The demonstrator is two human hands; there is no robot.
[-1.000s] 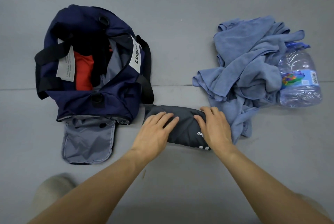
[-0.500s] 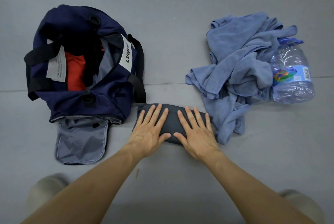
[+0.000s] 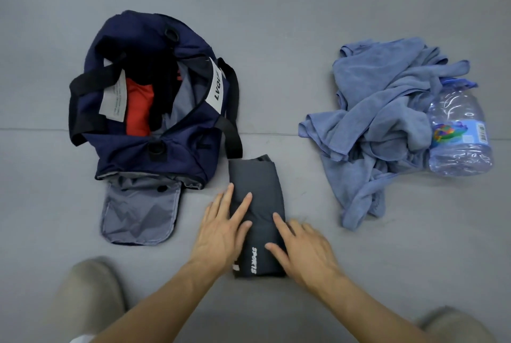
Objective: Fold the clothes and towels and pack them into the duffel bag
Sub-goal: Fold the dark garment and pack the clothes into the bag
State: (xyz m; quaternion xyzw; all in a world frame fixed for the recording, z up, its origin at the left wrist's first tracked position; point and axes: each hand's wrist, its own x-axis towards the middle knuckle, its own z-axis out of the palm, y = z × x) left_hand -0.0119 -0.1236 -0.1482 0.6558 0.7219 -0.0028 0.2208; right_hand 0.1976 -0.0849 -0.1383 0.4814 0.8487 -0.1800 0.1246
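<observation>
A dark grey folded garment (image 3: 261, 190) with white "SPORTS" lettering lies lengthwise on the grey floor, just right of the navy duffel bag (image 3: 190, 146). My left hand (image 3: 222, 228) lies flat on its left edge with straight fingers. My right hand (image 3: 302, 248) rests flat on its right side, fingers straight. The bag stands unzipped, with an orange garment (image 3: 138, 110) inside. A crumpled heap of blue towels (image 3: 384, 121) lies to the right.
A clear plastic water bottle (image 3: 460, 135) lies against the right side of the towels. The bag's grey end flap (image 3: 139, 212) hangs open onto the floor. My knees (image 3: 88, 298) show at the bottom corners.
The folded garment has turned from lying crosswise to lying lengthwise, toward me. Both hands moved from pressing its top to its left and right sides.
</observation>
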